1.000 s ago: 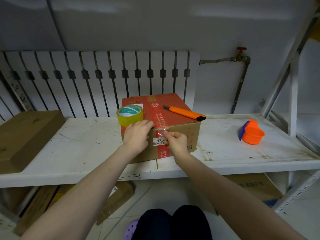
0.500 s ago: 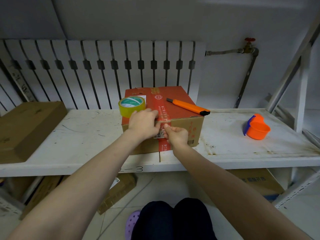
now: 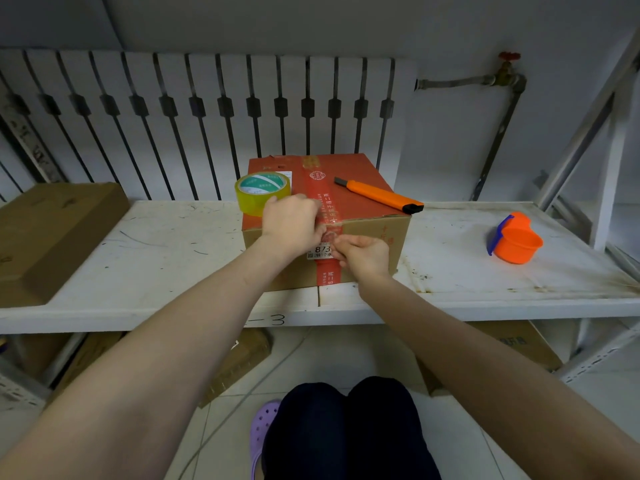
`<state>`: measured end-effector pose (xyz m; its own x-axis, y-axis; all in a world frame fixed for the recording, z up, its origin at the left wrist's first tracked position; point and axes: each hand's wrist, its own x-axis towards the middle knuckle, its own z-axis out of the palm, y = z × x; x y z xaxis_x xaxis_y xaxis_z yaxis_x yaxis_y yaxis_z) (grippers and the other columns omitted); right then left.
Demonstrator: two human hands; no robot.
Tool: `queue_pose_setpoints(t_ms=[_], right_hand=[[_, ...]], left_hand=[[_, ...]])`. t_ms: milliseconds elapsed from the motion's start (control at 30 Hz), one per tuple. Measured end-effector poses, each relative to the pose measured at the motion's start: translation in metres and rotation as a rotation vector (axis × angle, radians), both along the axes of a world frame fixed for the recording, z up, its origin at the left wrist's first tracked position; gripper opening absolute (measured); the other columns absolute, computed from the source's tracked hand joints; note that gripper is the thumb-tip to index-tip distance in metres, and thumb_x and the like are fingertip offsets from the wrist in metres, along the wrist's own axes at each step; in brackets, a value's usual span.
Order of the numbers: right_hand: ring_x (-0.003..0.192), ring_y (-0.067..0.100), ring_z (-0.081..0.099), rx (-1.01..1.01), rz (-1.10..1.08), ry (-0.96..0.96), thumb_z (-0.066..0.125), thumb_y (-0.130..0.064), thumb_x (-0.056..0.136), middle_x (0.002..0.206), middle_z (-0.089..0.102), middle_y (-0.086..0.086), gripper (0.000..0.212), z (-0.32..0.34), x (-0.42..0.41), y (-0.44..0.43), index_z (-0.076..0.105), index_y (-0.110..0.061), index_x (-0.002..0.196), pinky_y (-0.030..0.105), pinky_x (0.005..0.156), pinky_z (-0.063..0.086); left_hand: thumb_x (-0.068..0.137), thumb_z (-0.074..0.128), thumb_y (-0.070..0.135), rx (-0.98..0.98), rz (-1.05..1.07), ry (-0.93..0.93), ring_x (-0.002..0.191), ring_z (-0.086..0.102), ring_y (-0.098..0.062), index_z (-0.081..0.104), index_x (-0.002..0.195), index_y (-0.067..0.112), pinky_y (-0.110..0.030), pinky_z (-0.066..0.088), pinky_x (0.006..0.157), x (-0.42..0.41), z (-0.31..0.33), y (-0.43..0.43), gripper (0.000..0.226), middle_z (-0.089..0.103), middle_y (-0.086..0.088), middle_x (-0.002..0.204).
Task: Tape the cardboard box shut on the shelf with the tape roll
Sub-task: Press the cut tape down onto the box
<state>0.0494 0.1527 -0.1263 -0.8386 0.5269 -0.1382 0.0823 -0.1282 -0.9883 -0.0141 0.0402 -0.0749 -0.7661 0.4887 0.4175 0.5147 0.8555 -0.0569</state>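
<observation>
— Two hands on one seam, seen from your head camera: your left hand (image 3: 292, 225) lies flat over the front top edge of the box (image 3: 360, 237), fingers curled down on it, and your right hand (image 3: 363, 256) pinches something small at the red strip (image 3: 327, 268) on the front face. I can't tell if a clear tape end sits between those fingertips.

— Where does the box sit?

— On the shelf (image 3: 156, 258), near its front lip, middle of the board. The roll (image 3: 262, 192) rests on the lid's left side, just behind your left hand; the knife (image 3: 379, 196) lies on the lid's right side, tip overhanging the corner.

— What could go wrong?

— My guess: press unevenly and the tape may wrinkle or trap a bubble over the edge, so the flap lifts. Push too hard toward the wall and the box may slide back. Nudge the lid and the knife could tip off the corner.

— Which way does it run?

— The box's long side looks to run left to right along the shelf, though the wide lens makes that unsure. The red strip crosses the lid from back to front and drops down the face toward you. No other view to check.
</observation>
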Motion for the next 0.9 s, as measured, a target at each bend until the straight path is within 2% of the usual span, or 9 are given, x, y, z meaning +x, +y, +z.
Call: queue_pose_setpoints(t_ms=[100,167,267,367,500,600,733,833,900], right_hand=[[0.072,0.007,0.068,0.000,0.006,-0.021,0.071,-0.014,0.083,0.080,0.072,0.001,0.006,0.002,0.007,0.000,0.071,-0.010,0.087,0.019,0.067,0.055],[0.076,0.014,0.070,0.071,0.000,-0.024,0.071,-0.014,0.082,0.083,0.073,0.005,0.003,0.002,0.010,0.001,0.071,-0.012,0.085,0.028,0.072,0.057],[0.074,0.010,0.062,0.576,-0.039,0.057,0.063,-0.017,0.086,0.078,0.064,-0.006,0.004,0.009,0.011,0.007,0.063,-0.018,0.089,0.028,0.068,0.052],[0.087,0.011,0.057,1.163,-0.060,0.233,0.056,-0.019,0.089,0.094,0.064,-0.005,0.012,0.024,0.007,0.017,0.060,-0.017,0.101,0.024,0.071,0.045],[0.103,0.021,0.058,1.597,0.127,0.239,0.057,-0.034,0.089,0.109,0.065,0.002,0.029,0.027,-0.018,0.035,0.060,-0.016,0.111,0.033,0.085,0.041],[0.104,0.023,0.058,1.670,0.190,0.235,0.062,-0.044,0.083,0.111,0.064,0.002,0.041,0.015,-0.031,0.045,0.060,-0.016,0.113,0.036,0.087,0.043],[0.099,0.023,0.057,1.656,0.192,0.289,0.071,-0.044,0.077,0.108,0.063,0.004,0.048,0.007,-0.033,0.052,0.060,-0.015,0.113,0.036,0.084,0.043],[0.100,0.027,0.056,1.764,0.237,0.241,0.083,-0.043,0.060,0.111,0.061,0.006,0.070,0.000,-0.031,0.058,0.055,-0.014,0.118,0.038,0.082,0.045],[0.099,0.027,0.056,1.776,0.239,0.224,0.085,-0.044,0.056,0.111,0.060,0.006,0.075,-0.002,-0.030,0.058,0.054,-0.014,0.117,0.038,0.081,0.045]], left_hand=[[0.083,0.059,0.043,0.011,0.012,-0.029,0.093,0.063,-0.024,0.063,0.098,0.019,-0.040,0.047,0.087,0.000,0.001,0.001,0.028,0.065,-0.003,0.095],[0.082,0.060,0.044,0.015,0.015,-0.040,0.092,0.063,-0.023,0.062,0.096,0.019,-0.040,0.047,0.087,0.000,0.000,0.001,0.028,0.065,-0.002,0.095],[0.082,0.062,0.044,0.003,0.012,-0.043,0.093,0.062,-0.023,0.062,0.096,0.019,-0.040,0.047,0.087,-0.001,0.001,0.000,0.029,0.065,-0.003,0.096],[0.081,0.063,0.044,0.003,0.010,-0.033,0.092,0.062,-0.024,0.062,0.094,0.019,-0.040,0.046,0.085,-0.001,0.002,-0.001,0.028,0.065,-0.003,0.095],[0.079,0.064,0.044,0.031,-0.002,-0.030,0.091,0.062,-0.024,0.061,0.094,0.020,-0.040,0.047,0.083,-0.002,-0.002,-0.002,0.028,0.064,-0.003,0.094],[0.076,0.066,0.043,0.058,-0.018,-0.016,0.095,0.061,-0.024,0.061,0.098,0.020,-0.039,0.046,0.081,-0.003,-0.008,-0.003,0.032,0.063,-0.002,0.097],[0.075,0.068,0.043,0.057,-0.029,0.004,0.099,0.059,-0.024,0.059,0.102,0.021,-0.039,0.043,0.082,-0.004,-0.012,-0.003,0.036,0.063,-0.001,0.101],[0.074,0.069,0.043,0.026,-0.025,0.024,0.101,0.058,-0.024,0.057,0.106,0.022,-0.039,0.042,0.084,-0.002,-0.014,-0.003,0.040,0.062,-0.001,0.104],[0.074,0.070,0.041,0.003,-0.019,0.042,0.103,0.058,-0.024,0.055,0.110,0.022,-0.040,0.041,0.086,-0.002,-0.016,-0.003,0.044,0.062,-0.001,0.108]])
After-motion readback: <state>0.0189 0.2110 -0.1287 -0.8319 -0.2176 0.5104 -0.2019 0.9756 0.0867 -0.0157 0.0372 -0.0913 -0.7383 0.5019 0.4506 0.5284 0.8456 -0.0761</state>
